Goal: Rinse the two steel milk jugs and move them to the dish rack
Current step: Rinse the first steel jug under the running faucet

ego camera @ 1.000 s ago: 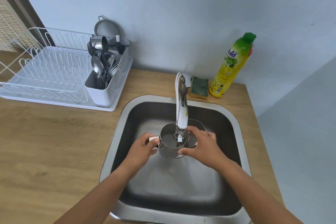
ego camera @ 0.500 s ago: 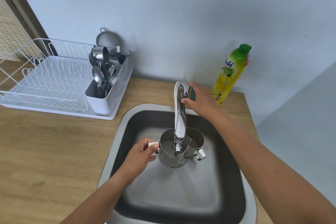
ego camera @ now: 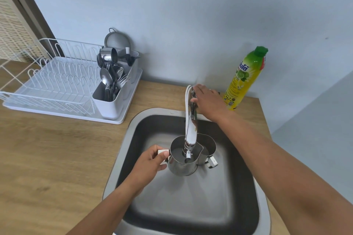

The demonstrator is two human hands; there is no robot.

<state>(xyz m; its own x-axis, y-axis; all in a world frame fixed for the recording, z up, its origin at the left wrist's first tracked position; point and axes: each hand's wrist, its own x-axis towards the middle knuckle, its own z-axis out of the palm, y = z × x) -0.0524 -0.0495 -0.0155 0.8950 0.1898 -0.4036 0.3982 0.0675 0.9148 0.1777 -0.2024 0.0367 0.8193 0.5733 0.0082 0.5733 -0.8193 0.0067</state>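
Observation:
Two steel milk jugs stand side by side in the sink [ego camera: 122,154]. My left hand [ego camera: 150,162] grips the white handle of the nearer jug [ego camera: 181,166], which sits upright right under the tap spout [ego camera: 190,137]. The second jug [ego camera: 207,149] stands behind and to the right of it, touching it, with its handle pointing right. My right hand [ego camera: 207,99] rests on the tap lever at the back of the sink. I cannot see any water running. The white dish rack [ego camera: 57,84] is on the counter to the left.
A cutlery caddy [ego camera: 112,101] full of spoons and forks sits at the rack's right end, with a strainer behind it. A yellow dish soap bottle [ego camera: 244,80] stands at the wall right of the tap. Wooden counter [ego camera: 47,158] lies between rack and sink.
My right hand left the jugs and went up to the tap lever, where it now rests. My left hand kept its hold on the nearer jug's handle.

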